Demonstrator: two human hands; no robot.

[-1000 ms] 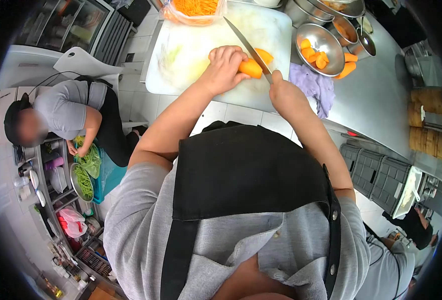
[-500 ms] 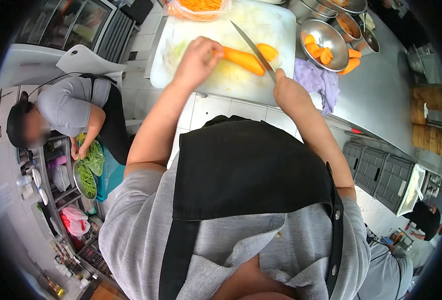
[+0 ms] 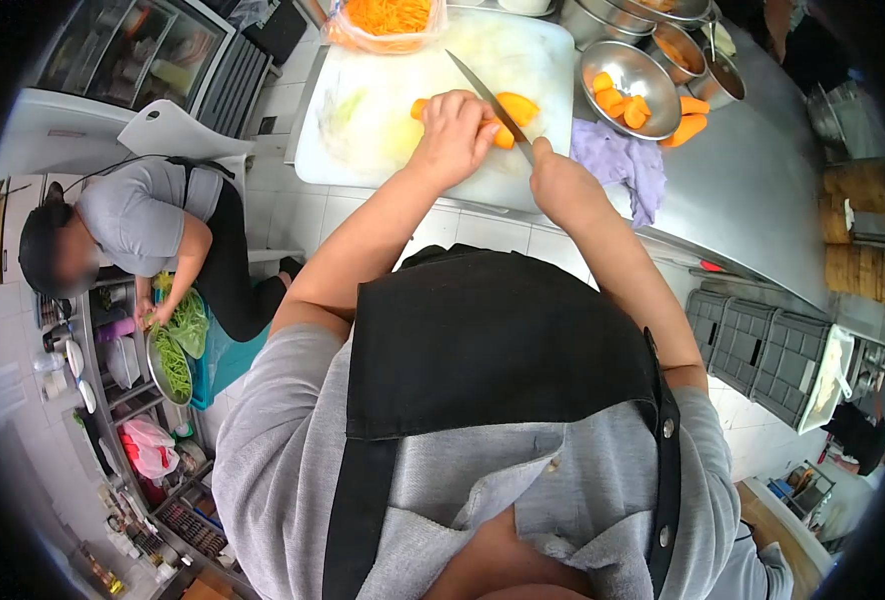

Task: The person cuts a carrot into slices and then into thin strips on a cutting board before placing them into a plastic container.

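Observation:
My left hand (image 3: 453,138) is closed over a peeled carrot (image 3: 504,138), holding it on the white cutting board (image 3: 363,150). The fingers hide the carrot's middle; both its ends stick out. In my right hand (image 3: 568,188) is the handle of a long kitchen knife (image 3: 475,80), its blade slanting up and left across the carrot's right end. Just beyond the blade lies a cut carrot piece (image 3: 519,107).
A bag of shredded carrot (image 3: 389,42) overlaps the board's far left corner. Right of the board are a purple cloth (image 3: 623,165), a steel bowl (image 3: 663,80) with carrot chunks, and steel pots (image 3: 721,82). At left, a person (image 3: 153,215) handles green vegetables over a bowl.
My left hand has moved right along the carrot and now covers its middle. The knife and my right hand have shifted slightly left. The whole view has also drifted a little.

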